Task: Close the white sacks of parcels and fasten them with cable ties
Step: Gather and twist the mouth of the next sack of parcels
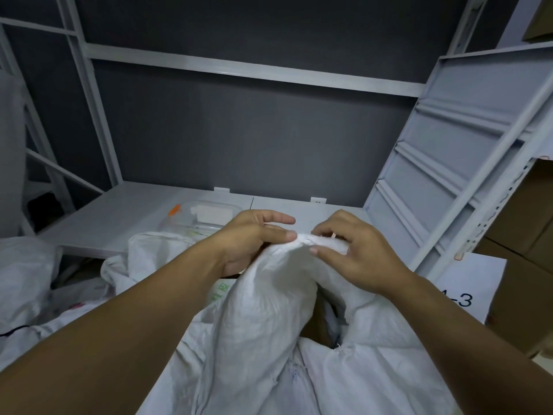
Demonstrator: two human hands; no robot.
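A white woven sack (269, 319) fills the lower middle of the view, its top edge gathered up into a bunch. My left hand (254, 238) grips the left side of that bunch, thumb pressed on the fabric and forefinger stretched out above it. My right hand (356, 253) pinches the right side of the bunch, thumb on the near face and fingers curled over the far side. A thin pale strip, possibly a cable tie (333, 234), shows between the right fingers. A gap (327, 324) in the sack below the right hand shows dark contents.
A grey shelf board (125, 217) lies just beyond the sack, carrying a clear plastic box (206, 218) with an orange item beside it. More white sacks (27, 271) lie at the left. Shelving uprights and cardboard boxes (526, 235) stand at the right, with a paper label (475, 283).
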